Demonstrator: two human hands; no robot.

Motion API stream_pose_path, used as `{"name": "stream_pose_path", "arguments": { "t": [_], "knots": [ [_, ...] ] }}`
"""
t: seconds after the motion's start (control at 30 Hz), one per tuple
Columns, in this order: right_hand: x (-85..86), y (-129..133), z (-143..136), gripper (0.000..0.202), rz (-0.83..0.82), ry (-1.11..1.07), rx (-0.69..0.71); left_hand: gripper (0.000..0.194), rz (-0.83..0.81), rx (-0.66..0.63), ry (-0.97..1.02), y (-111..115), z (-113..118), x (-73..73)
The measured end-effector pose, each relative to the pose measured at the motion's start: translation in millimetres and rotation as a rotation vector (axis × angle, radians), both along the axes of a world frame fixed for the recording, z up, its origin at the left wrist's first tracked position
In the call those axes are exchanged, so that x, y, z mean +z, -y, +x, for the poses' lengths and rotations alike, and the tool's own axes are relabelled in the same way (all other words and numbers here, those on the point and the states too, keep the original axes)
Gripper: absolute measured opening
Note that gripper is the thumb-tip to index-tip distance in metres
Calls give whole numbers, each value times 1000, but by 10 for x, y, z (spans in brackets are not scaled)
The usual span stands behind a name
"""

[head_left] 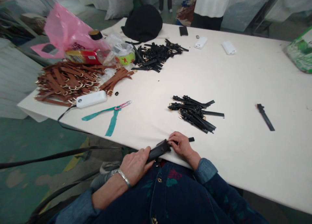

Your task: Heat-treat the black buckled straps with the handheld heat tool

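Observation:
My left hand (135,165), with a silver bracelet at the wrist, is wrapped round a black leather piece (159,151) at the table's near edge. Touching the far end of that piece, my right hand (180,144) pinches a black strap (191,139), whose tip sticks out to the right under the fingers. Just beyond my hands lies a pile of black buckled straps (195,115). One single black strap (265,117) rests apart on the right of the white table (243,146).
Teal-handled snips (114,112), a white device (91,99) with a cord, brown straps (70,79), a pink bag (65,29), more black straps (156,55) and a black cap (143,22) occupy the left side. A person (212,6) stands behind the table.

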State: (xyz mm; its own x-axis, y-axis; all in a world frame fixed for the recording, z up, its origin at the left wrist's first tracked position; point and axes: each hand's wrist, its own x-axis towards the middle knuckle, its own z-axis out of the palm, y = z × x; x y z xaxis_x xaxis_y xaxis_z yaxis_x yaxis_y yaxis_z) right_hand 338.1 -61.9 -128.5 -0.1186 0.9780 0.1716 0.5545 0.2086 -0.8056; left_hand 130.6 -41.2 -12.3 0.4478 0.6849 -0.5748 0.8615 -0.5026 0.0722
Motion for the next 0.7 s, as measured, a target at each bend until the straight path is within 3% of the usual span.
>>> {"name": "stream_pose_path", "arguments": {
  "t": [0.27, 0.37, 0.53, 0.7],
  "knots": [
    [17, 7, 12, 11, 3, -6, 30, 39, 9, 75, 14, -79, -93, -78],
    [23, 9, 13, 11, -2, -20, 35, 39, -4, 32, 22, -68, -114, -45],
    [5, 6, 12, 10, 7, -47, 31, 35, 10, 15, 17, -62, -51, -2],
    [0, 2, 12, 11, 8, -53, 23, 36, 19, 51, 19, -115, -10, -62]
  ]
}}
